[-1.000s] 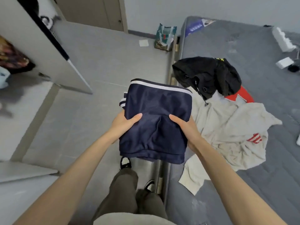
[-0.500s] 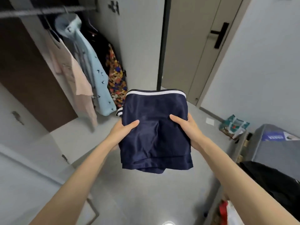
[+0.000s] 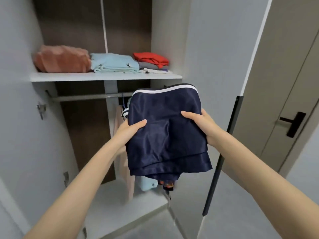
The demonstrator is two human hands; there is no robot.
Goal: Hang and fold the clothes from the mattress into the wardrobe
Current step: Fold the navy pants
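Before the open wardrobe (image 3: 172, 49), left hand (image 3: 128, 131) and right hand (image 3: 201, 122) grip the folded navy garment (image 3: 165, 133), thumbs pressing on top.

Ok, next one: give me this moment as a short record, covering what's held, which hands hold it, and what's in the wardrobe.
held item: folded navy garment, white stripe along its top edge
left hand: grips the garment's left edge, thumb on top
right hand: grips its right edge, thumb on top
place: in front of the open wardrobe
shelf: pink pile, light blue pile, red-topped pile, side by side
rail: under the shelf; hung clothes partly hidden
stage: garment folded, not yet shelved
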